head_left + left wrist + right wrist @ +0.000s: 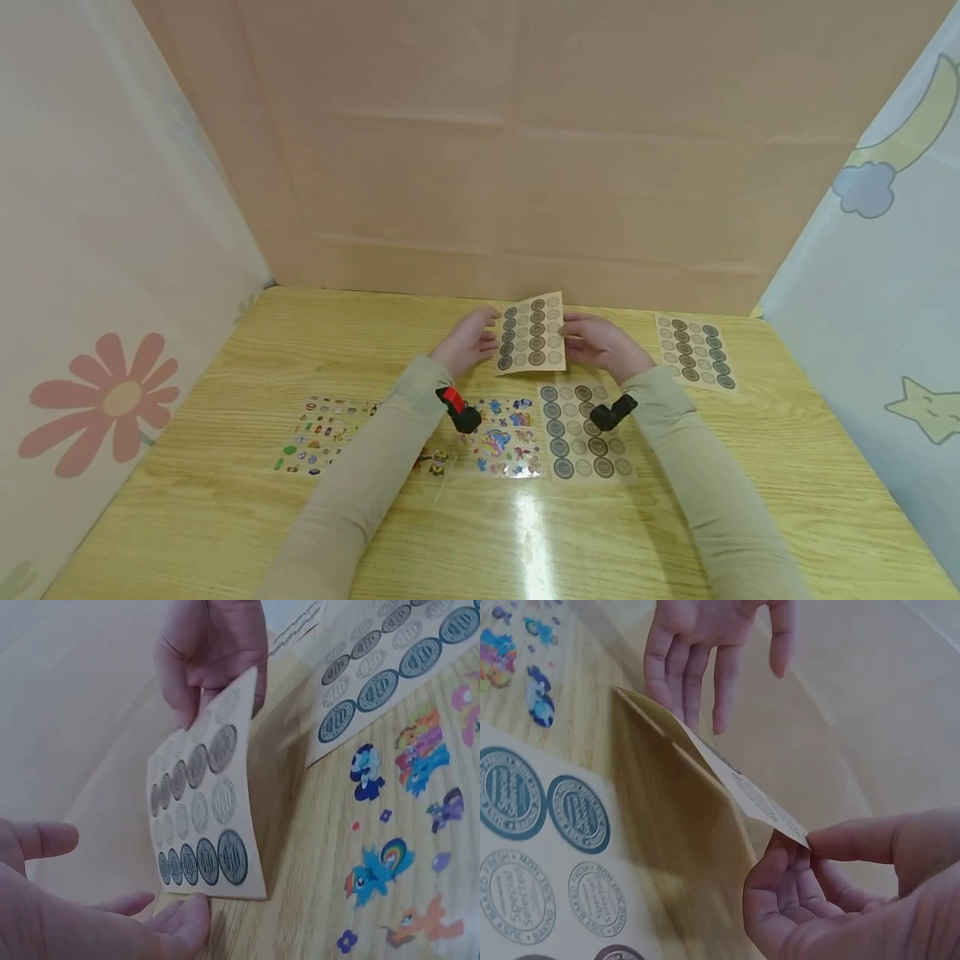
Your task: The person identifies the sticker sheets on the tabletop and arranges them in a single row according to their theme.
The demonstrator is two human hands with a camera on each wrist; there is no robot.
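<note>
A tan sheet of round stickers point(531, 335) is raised off the table, tilted and slightly bent, between the two hands. My right hand point(600, 343) pinches its right edge between thumb and fingers, as the right wrist view shows. On the other side, my left hand point(471, 340) has its fingers extended at the sheet's left edge, thumb standing apart from the paper. In the right wrist view another brown paper edge point(705, 769) runs beneath the held sheet; whether it is a second sheet I cannot tell.
Nearer me lie another round-sticker sheet point(558, 433), a clear pony sticker sheet point(498, 462) and a sheet of small colourful stickers point(311, 437), partly under the left sleeve. One more round-sticker sheet point(693, 350) lies at right. A tan backdrop point(510, 167) rises behind the table.
</note>
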